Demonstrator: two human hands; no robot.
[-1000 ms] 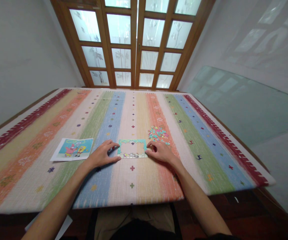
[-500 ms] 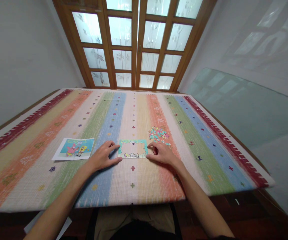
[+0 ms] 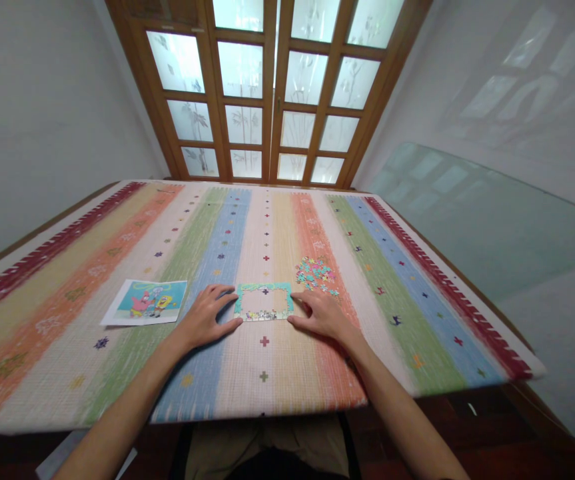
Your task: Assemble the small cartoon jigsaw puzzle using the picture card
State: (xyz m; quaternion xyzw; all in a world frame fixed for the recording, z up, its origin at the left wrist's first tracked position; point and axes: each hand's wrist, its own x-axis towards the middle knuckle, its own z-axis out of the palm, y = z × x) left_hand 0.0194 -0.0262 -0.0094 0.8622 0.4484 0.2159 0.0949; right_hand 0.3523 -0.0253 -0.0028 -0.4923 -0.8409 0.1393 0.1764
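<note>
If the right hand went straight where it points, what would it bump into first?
The right hand would likely meet the right side of the puzzle border first; exact contact is unclear.

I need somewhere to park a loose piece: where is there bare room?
Bare tablecloth lies between the puzzle border and the near edge, and right of the loose pieces. Crowded: the border's two sides, taken by left hand and right hand.

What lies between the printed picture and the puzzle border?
In the head view, the left hand is between the printed picture and the puzzle border, right by the border's left edge, with striped tablecloth showing around it.
</note>
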